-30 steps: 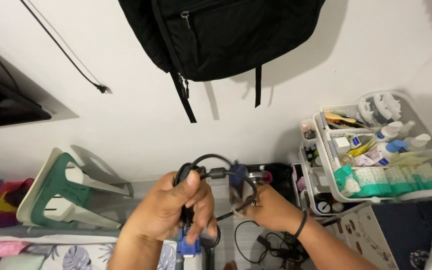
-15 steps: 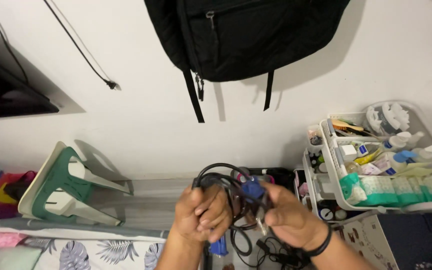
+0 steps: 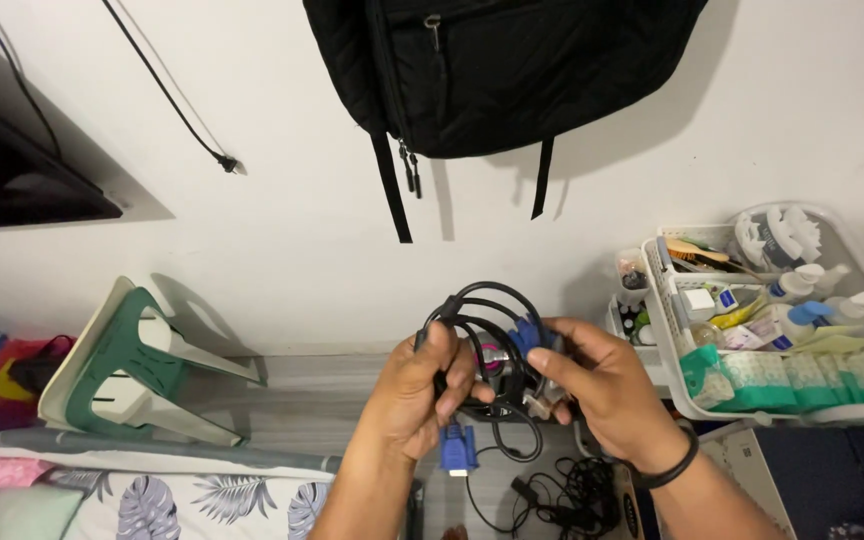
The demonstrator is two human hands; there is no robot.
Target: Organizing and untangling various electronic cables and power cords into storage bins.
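White wall backs the scene, but nearest, the left hand (image 3: 414,395) grips a coiled black cable (image 3: 482,330), fingers closed round the loops to keep them bunched. One blue plug (image 3: 458,447) dangles below; the right hand (image 3: 597,390) pinches the other plug (image 3: 527,335); behind hangs a black backpack (image 3: 512,70).

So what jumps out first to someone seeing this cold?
Both hands, centre frame: the left hand and right hand grip a coiled black cable, one blue plug dangling below. Above hangs a black backpack on the white wall. A white basket crammed with bottles sits at right, a tipped green stool at left.
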